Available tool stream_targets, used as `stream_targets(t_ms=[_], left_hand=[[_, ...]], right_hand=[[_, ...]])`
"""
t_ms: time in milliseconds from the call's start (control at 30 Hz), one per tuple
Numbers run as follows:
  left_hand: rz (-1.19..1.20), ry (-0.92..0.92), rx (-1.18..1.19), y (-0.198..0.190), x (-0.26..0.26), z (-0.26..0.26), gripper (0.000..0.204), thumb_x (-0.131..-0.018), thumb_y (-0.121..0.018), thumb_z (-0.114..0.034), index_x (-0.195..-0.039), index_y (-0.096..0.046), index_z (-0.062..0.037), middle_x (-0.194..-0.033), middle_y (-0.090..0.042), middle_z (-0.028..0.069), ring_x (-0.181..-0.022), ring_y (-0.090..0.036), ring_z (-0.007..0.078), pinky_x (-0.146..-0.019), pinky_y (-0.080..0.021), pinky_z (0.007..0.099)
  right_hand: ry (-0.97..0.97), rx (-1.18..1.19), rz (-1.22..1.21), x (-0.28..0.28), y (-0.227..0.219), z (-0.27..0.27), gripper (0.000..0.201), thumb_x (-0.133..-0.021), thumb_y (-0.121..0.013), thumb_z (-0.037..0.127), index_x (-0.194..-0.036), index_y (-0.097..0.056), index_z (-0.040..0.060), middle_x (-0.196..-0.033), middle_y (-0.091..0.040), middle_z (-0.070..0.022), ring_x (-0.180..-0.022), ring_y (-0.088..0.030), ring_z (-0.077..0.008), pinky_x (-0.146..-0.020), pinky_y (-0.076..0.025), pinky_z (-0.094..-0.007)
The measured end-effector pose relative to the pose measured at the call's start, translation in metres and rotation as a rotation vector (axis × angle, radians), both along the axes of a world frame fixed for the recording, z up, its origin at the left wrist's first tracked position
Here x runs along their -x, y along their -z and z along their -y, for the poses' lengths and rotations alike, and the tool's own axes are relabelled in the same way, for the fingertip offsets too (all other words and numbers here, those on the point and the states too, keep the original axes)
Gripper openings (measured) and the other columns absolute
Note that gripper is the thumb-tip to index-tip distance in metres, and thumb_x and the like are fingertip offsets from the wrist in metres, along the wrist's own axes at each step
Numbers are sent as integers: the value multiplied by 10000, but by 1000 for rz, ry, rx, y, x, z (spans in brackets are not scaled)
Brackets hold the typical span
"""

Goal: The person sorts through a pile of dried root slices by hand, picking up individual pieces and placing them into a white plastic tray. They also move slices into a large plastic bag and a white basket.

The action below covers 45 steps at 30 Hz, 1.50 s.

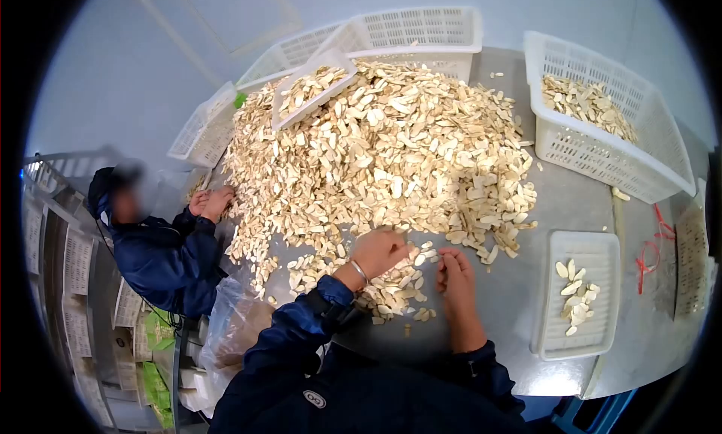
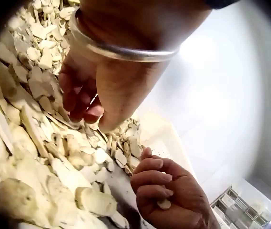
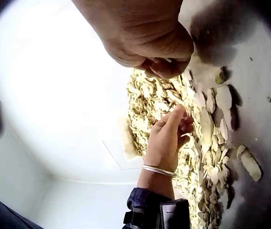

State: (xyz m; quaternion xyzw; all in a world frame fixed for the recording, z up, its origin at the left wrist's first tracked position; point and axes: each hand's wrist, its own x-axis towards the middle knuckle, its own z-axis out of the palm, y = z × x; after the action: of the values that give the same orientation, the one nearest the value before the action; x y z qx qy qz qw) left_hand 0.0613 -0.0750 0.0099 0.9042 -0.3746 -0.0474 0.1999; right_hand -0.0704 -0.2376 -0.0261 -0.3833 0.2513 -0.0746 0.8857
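Note:
My left hand point(image 1: 378, 255), with a metal bangle at its wrist, is over a loose cluster of pale dried slices point(image 1: 398, 289) at the near edge of the large heap point(image 1: 391, 156). In the left wrist view its fingers point(image 2: 80, 102) bend loosely towards the thumb, with no slice showing between them. To its right, my right hand point(image 1: 457, 278) is raised over the metal table with curled fingers. A small pale slice point(image 2: 164, 204) shows against its palm in the left wrist view, and a thin pale edge point(image 3: 168, 59) shows among its fingers in the right wrist view.
A shallow white tray point(image 1: 547, 314) with several slices lies at right. A white basket point(image 1: 602, 152) with slices stands behind it, near red string point(image 1: 653, 246). More baskets point(image 1: 474, 39) line the back; a small tray point(image 1: 316, 107) rests on the heap. Another person point(image 1: 162, 253) works at left.

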Motion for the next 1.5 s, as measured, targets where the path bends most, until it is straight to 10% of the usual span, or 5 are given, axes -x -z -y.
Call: stream_targets(t_ms=[400, 667, 1000, 1267, 1500], left_hand=[[225, -120, 77, 13, -7, 0, 173, -849, -705, -121, -1014, -662, -91, -946, -672, 95, -829, -675, 321, -690, -552, 410], [-515, 10, 428, -15, 19, -6, 147, -859, -745, -143, -929, -659, -46, -849, -656, 100, -735, -642, 188, -658, -515, 300], [210, -309, 137, 22, -35, -21, 232, -840, -709, -176, -1052, -674, -89, -914, -670, 114, -832, -676, 332, -693, -543, 429], [-787, -319, 607, 39, -20, -49, 130, -1031, -584, -191, -993, -587, -67, -980, -723, 57, -778, -673, 97, -630, -517, 224], [-1052, -309, 723, 13, 22, -29, 219, -1051, -545, -200, -1218, -574, -61, -1131, -709, 66, -890, -710, 120, -717, -566, 242]], right_hand=[[-26, 43, 17, 1, -2, 1, 152, -1035, -542, 171, -1070, -645, 66, -776, -546, 30, -558, -443, -36, -455, -344, -221], [-187, 4, -4, 0, -24, -11, 187, -1045, -529, 225, -1117, -627, 83, -795, -562, 23, -579, -462, -52, -481, -351, -223], [-229, 11, 56, 3, -5, -8, 284, -1062, -465, 303, -1084, -649, 87, -797, -572, 13, -569, -475, -65, -472, -334, -214], [-252, 153, 66, 3, -5, -18, 214, -1027, -550, 209, -1152, -650, 69, -805, -592, 13, -592, -519, -62, -488, -395, -220], [-269, 425, 124, 3, 6, -21, 197, -956, -660, 137, -1140, -668, 69, -742, -574, 43, -629, -529, -45, -539, -418, -218]])
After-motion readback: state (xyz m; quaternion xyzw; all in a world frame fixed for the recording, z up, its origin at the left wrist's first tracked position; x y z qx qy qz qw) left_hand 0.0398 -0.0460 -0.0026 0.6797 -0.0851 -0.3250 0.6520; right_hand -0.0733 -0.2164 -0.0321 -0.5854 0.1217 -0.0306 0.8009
